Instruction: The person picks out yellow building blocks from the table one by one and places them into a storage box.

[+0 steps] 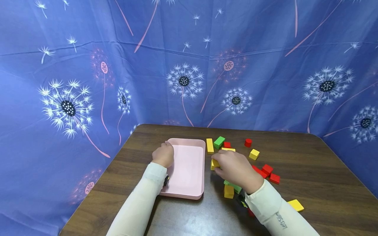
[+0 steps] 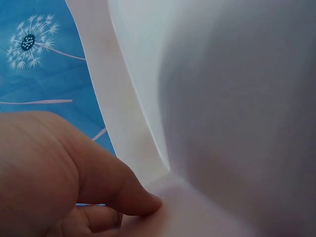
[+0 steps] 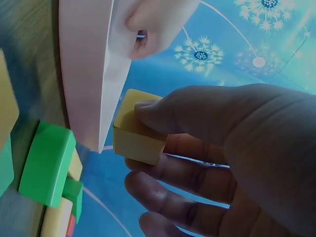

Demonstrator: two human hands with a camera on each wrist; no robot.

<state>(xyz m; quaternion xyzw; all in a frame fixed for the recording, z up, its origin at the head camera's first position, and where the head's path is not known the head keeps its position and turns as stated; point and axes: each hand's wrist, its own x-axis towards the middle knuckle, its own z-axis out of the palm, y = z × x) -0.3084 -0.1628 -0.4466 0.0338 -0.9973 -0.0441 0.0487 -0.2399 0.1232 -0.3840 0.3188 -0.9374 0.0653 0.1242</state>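
My left hand (image 1: pixel 164 154) grips the left wall of a shallow pink tray (image 1: pixel 189 164). In the left wrist view the thumb (image 2: pixel 113 182) presses on the wall while the curled fingers lie partly hidden beneath it. Just right of the tray, my right hand (image 1: pixel 238 167) pinches a yellow block (image 3: pixel 136 132) between thumb and fingertips. That block sits close beside the tray's right rim in the head view. Under the right hand are a green block (image 1: pixel 233 186) and another yellow block (image 1: pixel 228 192), the green one partly covered.
Beyond the right hand lie a long yellow block (image 1: pixel 210 146), a green block (image 1: pixel 219 142) and a red cylinder (image 1: pixel 248 143). Several red blocks (image 1: pixel 267 169) cluster to its right, with a yellow block (image 1: pixel 296 205) nearer the front. A blue curtain (image 1: pixel 147 82) hangs behind the wooden table (image 1: pixel 319 170).
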